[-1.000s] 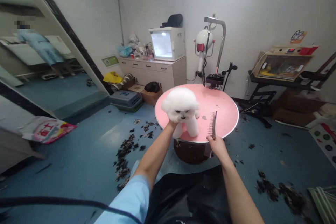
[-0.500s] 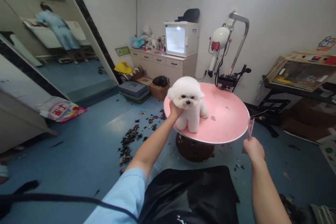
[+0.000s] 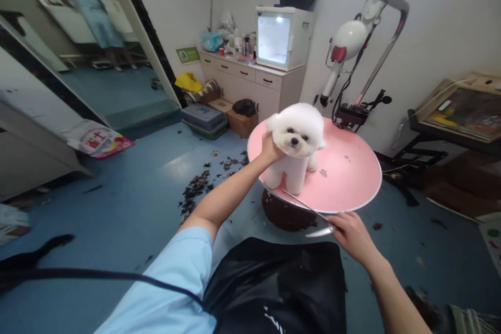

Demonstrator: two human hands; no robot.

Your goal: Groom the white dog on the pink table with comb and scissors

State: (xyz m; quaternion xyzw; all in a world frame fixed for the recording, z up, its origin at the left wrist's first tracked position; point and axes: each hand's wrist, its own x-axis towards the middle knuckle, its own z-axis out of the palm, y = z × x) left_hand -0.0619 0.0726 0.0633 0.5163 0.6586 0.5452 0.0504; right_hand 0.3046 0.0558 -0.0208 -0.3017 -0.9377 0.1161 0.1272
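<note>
A fluffy white dog (image 3: 297, 125) with a rounded trim sits on the round pink table (image 3: 352, 177), near its front left edge. My left hand (image 3: 272, 148) grips the dog under the side of its jaw; some fingers are hidden in the fur. The dog's head tilts to one side. In my right hand (image 3: 350, 232), in front of the table's edge, is a pair of scissors (image 3: 307, 206) with the blades spread apart. The longer-looking blade reaches toward the dog's front paws, while the other points left below the table rim. Whether the tip touches fur I cannot tell.
A dryer (image 3: 348, 42) on a metal arm stands behind the table. Dark hair clippings (image 3: 195, 188) litter the blue floor. Drawers (image 3: 242, 73) carry a lit white cabinet (image 3: 274, 36). A black cable (image 3: 97, 274) crosses my left side. Another person (image 3: 94, 15) stands at far left.
My right hand has come left and inward from beside the table, and the scissors are now spread toward the dog's paws. The dog's head has tilted. The view has shifted.
</note>
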